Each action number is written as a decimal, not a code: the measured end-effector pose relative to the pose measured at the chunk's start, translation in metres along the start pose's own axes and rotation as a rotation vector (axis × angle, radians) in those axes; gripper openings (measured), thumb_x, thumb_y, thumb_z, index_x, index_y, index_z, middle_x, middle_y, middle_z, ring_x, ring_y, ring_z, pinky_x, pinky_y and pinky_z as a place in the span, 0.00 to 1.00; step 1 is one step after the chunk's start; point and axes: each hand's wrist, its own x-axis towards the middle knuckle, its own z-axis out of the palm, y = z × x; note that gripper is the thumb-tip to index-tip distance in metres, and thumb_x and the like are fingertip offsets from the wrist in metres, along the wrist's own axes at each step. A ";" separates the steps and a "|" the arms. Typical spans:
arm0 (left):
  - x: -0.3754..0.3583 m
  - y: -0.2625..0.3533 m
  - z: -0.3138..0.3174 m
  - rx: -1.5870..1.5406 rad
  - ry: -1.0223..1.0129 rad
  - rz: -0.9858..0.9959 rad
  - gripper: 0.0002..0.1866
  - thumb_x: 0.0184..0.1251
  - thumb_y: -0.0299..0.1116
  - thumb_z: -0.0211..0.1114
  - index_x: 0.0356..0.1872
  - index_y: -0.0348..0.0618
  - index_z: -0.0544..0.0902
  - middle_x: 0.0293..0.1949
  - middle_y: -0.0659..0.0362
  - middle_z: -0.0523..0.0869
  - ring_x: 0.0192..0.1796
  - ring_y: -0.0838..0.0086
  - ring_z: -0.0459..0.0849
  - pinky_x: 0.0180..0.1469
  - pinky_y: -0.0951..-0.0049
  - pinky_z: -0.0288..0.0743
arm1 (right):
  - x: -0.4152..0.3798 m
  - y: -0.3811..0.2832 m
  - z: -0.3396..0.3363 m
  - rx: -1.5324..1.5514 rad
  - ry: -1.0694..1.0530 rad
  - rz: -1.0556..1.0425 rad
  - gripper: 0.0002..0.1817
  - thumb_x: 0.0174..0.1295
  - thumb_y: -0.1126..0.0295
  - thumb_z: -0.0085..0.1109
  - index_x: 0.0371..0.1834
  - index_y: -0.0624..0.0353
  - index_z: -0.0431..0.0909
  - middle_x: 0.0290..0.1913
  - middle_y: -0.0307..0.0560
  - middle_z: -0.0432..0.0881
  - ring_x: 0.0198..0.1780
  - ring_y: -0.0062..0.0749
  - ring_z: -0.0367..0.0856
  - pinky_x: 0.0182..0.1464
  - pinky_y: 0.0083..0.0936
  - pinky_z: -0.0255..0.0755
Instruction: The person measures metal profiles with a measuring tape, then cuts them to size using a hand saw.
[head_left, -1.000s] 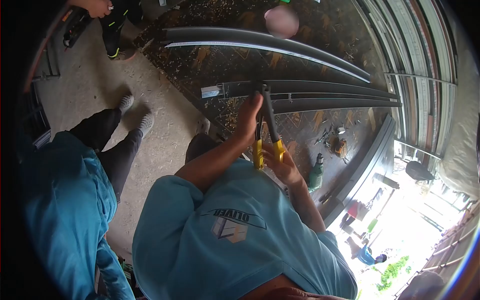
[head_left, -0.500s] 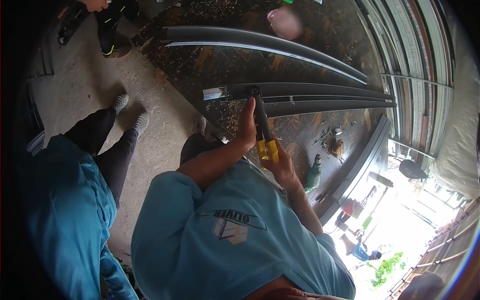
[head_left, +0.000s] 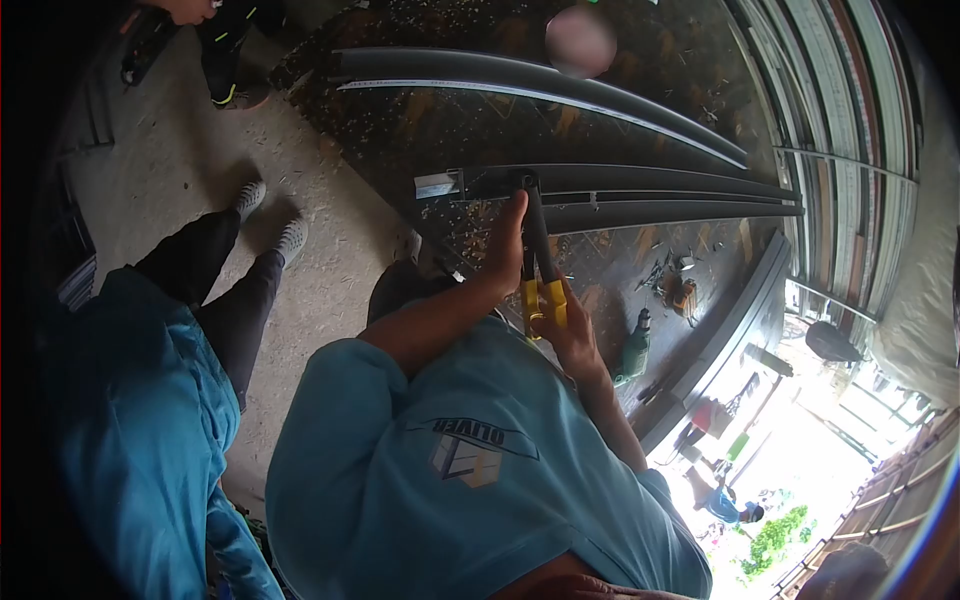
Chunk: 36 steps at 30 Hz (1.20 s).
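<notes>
Well, the table spreads dark and littered with shavings in front of the worker, and a co-worker in blue is off to the left. Beyond the table's right end, long strips sit in a rack. Across the tabletop lie the far profile and, nearer, the near profiles, side by side, with a silvery piece at their left end.

The cutter-like tool points away from the worker's body, its round head over the near profiles, toward their left end; I can't tell whether it touches them. Its yellow grips are close together. The left hand is beside the tool's long arms, thumb up near the head; how tightly its fingers close I can't see. The right hand has its fingers curled around the yellow grips.

Smaller things lie to the right: a green tool, an orange thing, and scattered metal bits just beside it. Up top is a blurred pink round shape.
</notes>
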 end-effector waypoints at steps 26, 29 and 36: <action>0.010 -0.013 -0.040 -0.084 -0.032 0.126 0.25 0.67 0.60 0.62 0.47 0.48 0.75 0.30 0.63 0.77 0.30 0.78 0.78 0.36 0.74 0.75 | 0.005 0.001 -0.006 -0.243 -0.100 -0.031 0.46 0.55 0.68 0.67 0.78 0.60 0.55 0.57 0.54 0.80 0.59 0.36 0.77 0.63 0.30 0.65; 0.007 -0.005 -0.034 -0.062 -0.005 0.129 0.23 0.67 0.58 0.63 0.43 0.49 0.75 0.30 0.63 0.77 0.29 0.78 0.78 0.34 0.74 0.76 | 0.006 0.004 -0.007 -0.273 -0.102 -0.055 0.46 0.56 0.67 0.67 0.78 0.60 0.55 0.56 0.53 0.80 0.58 0.35 0.77 0.63 0.30 0.65; 0.010 -0.003 -0.036 -0.060 0.043 0.106 0.22 0.68 0.57 0.63 0.39 0.48 0.75 0.26 0.63 0.77 0.26 0.78 0.77 0.32 0.75 0.75 | 0.008 0.011 -0.005 -0.221 -0.124 -0.026 0.45 0.56 0.67 0.67 0.78 0.60 0.55 0.58 0.54 0.79 0.59 0.35 0.77 0.63 0.30 0.65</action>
